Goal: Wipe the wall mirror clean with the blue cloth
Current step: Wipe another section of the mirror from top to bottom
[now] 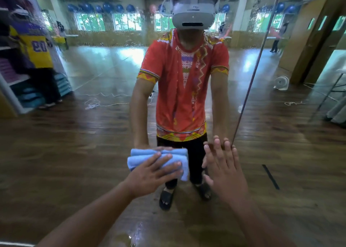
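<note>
mirror (89, 138): flat wall glass in large panes, glossy. It reflects a hall with a shiny dark wood floor.
seam (249, 89): thin dark line between two panes, leaning from the top edge down to the right hand.
droplets (112, 31): fine wet beads and streaks across the upper part of the glass; the lower part looks smoother.
blue cloth (138, 157): soft, fuzzy, light blue, folded into a thick oblong pad with layered edges. It lies flat on the glass, low in the pane left of the seam.
left hand (148, 173): palm on the cloth, fingers straight and slightly fanned, pressing it to the glass. No pinch.
right hand (224, 168): bare, flat against the glass just right of the cloth, fingers straight and close together, tips at the foot of the seam. Holds nothing.
reflection (179, 89): person in a red patterned shirt fills the pane's middle, behind both hands.
shelf (11, 89): left edge, stacked mats, a yellow jersey (37, 48) in front of it.
fan (281, 82): small, white, round, on the floor right of the seam.
cord (97, 102): thin white loops on the floor.
balls (107, 8): blue, round, in a row above the windows.
tape (270, 176): short black strip on the floor, lower right.
</note>
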`<state>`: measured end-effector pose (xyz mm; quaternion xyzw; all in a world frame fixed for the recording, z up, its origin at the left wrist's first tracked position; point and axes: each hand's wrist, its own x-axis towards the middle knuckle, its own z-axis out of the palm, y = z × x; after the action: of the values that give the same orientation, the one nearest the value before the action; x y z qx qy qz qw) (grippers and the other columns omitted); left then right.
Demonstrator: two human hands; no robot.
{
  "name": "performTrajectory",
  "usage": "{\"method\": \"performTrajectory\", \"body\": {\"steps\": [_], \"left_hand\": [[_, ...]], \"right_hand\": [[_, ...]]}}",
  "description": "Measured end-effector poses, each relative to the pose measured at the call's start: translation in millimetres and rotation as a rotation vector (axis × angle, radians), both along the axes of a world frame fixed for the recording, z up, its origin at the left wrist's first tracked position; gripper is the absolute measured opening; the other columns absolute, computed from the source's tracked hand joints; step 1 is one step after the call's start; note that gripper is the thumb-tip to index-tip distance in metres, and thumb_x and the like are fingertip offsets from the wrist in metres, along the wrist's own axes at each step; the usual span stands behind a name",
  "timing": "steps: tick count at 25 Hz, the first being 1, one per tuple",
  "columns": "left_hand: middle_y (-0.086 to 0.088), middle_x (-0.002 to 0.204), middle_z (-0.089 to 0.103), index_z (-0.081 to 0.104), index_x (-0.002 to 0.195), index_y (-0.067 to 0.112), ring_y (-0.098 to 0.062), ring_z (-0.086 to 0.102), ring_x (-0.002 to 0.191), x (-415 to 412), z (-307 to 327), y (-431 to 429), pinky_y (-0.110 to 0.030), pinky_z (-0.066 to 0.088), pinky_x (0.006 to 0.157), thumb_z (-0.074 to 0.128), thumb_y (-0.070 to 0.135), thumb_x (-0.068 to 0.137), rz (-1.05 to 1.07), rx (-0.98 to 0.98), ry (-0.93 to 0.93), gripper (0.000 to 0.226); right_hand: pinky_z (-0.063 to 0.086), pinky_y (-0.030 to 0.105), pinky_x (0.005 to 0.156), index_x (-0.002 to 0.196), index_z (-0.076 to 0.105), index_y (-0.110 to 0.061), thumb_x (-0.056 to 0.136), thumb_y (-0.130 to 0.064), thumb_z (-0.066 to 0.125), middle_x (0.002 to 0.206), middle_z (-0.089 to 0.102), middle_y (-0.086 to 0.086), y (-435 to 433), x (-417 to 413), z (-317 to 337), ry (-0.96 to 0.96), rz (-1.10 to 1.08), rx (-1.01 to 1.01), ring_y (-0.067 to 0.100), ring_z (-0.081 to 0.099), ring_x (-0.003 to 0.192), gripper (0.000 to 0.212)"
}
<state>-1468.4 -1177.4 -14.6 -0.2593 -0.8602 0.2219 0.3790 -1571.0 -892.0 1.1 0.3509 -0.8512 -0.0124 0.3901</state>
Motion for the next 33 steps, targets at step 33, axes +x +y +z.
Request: {"method": "performTrajectory", "body": {"steps": [33], "left_hand": [[-0.006, 0.157, 0.039, 0.053, 0.144, 0.015, -0.037, 0.013, 0.153, 5, 119, -12, -0.061, 0.024, 0.118, 0.031, 0.001, 0.1, 0.089, 0.401, 0.273, 0.051]], "right_hand": [[0.029, 0.057, 0.119, 0.164, 0.014, -0.023, 0.076, -0.033, 0.077, 0.17, 0.011, 0.016, -38, 37, 47, -0.09, -0.061, -0.181, 0.04, 0.013, 0.155, 0.109]]}}
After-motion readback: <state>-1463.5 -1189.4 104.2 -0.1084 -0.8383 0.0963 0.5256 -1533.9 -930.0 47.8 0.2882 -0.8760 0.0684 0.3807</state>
